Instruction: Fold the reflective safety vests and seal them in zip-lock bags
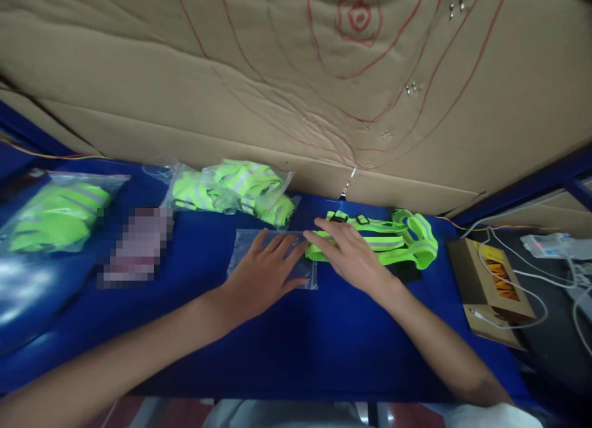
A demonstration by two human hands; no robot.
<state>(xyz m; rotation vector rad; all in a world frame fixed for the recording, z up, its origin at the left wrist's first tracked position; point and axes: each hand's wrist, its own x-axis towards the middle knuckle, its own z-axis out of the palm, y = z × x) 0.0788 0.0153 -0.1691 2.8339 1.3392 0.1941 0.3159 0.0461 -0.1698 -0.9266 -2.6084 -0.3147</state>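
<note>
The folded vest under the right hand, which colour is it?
The vest is neon yellow-green with grey reflective stripes; head view.

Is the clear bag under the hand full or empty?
Empty, it seems: the bag lies flat under the left hand, blue table showing through; the vest lies beside it.

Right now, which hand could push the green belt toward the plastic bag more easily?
Probably the right hand: it lies on the green belt, just beside the plastic bag. The left hand rests flat on that bag.
</note>
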